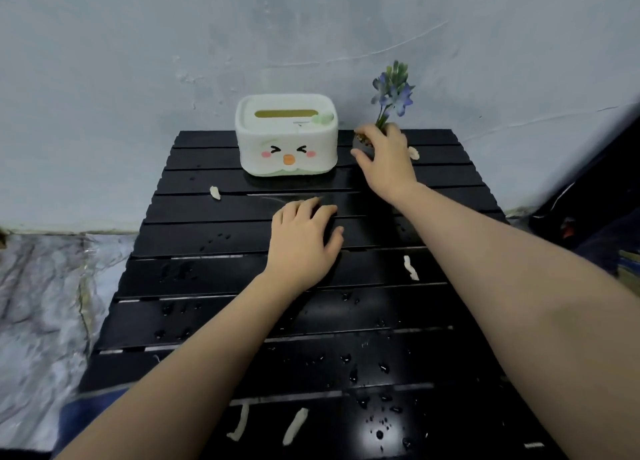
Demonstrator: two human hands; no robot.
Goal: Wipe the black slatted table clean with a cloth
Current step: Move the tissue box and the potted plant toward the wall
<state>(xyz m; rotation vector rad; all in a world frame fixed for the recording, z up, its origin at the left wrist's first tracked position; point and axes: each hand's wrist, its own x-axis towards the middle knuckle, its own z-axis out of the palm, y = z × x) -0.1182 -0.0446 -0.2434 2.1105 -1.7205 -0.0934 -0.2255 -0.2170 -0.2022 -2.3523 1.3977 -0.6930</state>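
The black slatted table [207,276] fills the middle of the head view, dotted with water drops and several pale scraps. My left hand [303,241] lies flat on the slats near the centre, fingers slightly apart, holding nothing. My right hand [384,158] reaches to the far right corner and wraps around a small dark flower pot [363,144] with blue flowers [393,92]. No cloth is in view.
A white tissue box [286,135] with a cartoon face stands at the back centre, against the pale wall. Pale scraps [410,267] lie on the slats, others near the front edge. Marbled floor shows at the left; dark objects sit at the right.
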